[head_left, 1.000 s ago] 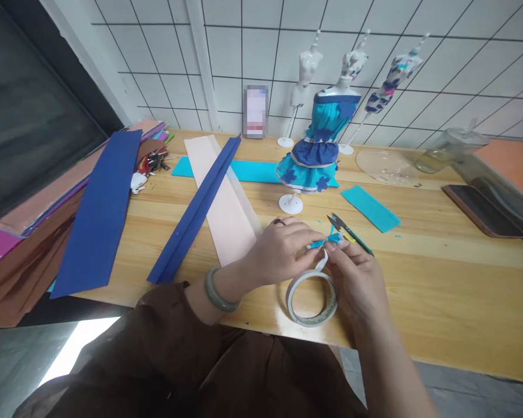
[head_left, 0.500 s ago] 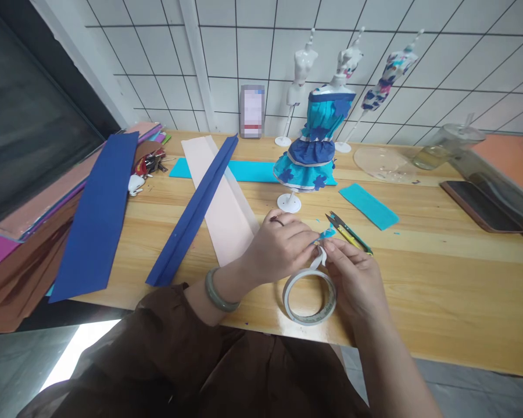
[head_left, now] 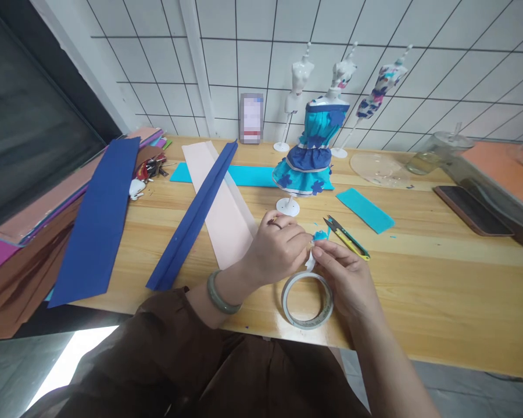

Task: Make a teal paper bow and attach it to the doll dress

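My left hand [head_left: 279, 247] is closed, its fingertips pinched together; what lies in them is too small to make out. Facing it, my right hand [head_left: 346, 273] pinches a short white strip of tape [head_left: 310, 262] between thumb and finger. The strip hangs just above a tape roll [head_left: 287, 299] on the table, and I cannot tell whether they are joined. Beyond the fingertips are small turquoise paper scraps [head_left: 319, 235]. Yellow and green thread snips [head_left: 346, 237] lie right of them. A miniature dress form wearing a blue and turquoise paper dress [head_left: 308, 159] stands behind my hands.
Pale pink paper [head_left: 229, 215], a folded dark blue strip [head_left: 194, 217] and a turquoise piece [head_left: 365, 210] lie about. Stacked coloured paper [head_left: 35, 255] fills the left. Several bare or patterned forms [head_left: 300, 87] and a propped phone [head_left: 251, 119] stand behind; a dark phone [head_left: 473, 210] lies right.
Both hands stay close together, shifted slightly left. The white strip now hangs straighter down, and the turquoise scraps show more clearly beyond the fingertips. The head view has tilted up slightly.
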Motion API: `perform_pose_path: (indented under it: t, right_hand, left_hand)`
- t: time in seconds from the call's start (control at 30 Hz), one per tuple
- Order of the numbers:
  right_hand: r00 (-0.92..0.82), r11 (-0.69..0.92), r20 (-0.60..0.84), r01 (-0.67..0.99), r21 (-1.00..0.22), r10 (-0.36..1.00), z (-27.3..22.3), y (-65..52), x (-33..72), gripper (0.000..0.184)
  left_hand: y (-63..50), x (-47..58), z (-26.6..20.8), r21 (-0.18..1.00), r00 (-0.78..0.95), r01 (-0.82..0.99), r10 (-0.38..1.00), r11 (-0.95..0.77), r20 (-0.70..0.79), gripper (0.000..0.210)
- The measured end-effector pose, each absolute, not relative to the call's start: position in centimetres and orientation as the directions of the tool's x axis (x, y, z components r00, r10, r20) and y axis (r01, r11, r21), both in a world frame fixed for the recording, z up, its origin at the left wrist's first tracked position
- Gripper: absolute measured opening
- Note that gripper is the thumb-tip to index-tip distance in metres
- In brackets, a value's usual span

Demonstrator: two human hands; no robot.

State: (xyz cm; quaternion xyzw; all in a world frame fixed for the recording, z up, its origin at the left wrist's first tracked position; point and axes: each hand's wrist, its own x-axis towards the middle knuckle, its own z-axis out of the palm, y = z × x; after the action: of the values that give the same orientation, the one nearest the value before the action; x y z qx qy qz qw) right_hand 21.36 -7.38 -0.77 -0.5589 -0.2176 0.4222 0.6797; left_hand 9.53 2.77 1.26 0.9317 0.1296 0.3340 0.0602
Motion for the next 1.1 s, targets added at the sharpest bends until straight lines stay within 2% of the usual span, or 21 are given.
perform_pose_path:
  t: [0.17,0.4,0.53,0.63,0.83,1.1]
  right_hand:
    - [0.565,0.025,-0.155,-0.298,-0.954,0.811,-0.9,-7.3,21.3,0.024]
    - [0.555,0.041,-0.125,-0.277,-0.960,0.822,-1.0,-7.2,21.3,0.019]
    - [0.572,0.047,-0.108,-0.250,-0.967,0.813,-1.2,-7.1,21.3,0.017]
    - [0.589,0.050,-0.098,-0.230,-0.972,0.802,-1.2,-7.1,21.3,0.016]
    - [0.523,0.048,-0.110,-0.280,-0.959,0.845,-1.0,-7.1,21.3,0.013]
    - [0.538,0.055,-0.083,-0.236,-0.970,0.839,-1.0,-7.0,21.4,0.017]
  left_hand:
    - [2.8,9.5,1.3,0.197,0.741,0.207,0.285,-0.958,0.608,0.019]
    - [2.8,9.5,1.3,0.201,0.726,0.208,0.289,-0.957,0.624,0.018]
    - [2.7,9.6,1.3,0.237,0.698,0.198,0.307,-0.951,0.647,0.017]
    - [2.7,9.8,0.9,0.315,0.662,0.165,0.341,-0.935,0.667,0.015]
    - [2.7,10.1,0.4,0.559,0.599,0.048,0.471,-0.828,0.648,0.012]
    - [2.3,9.9,1.7,0.817,0.670,0.046,0.624,-0.575,0.402,0.012]
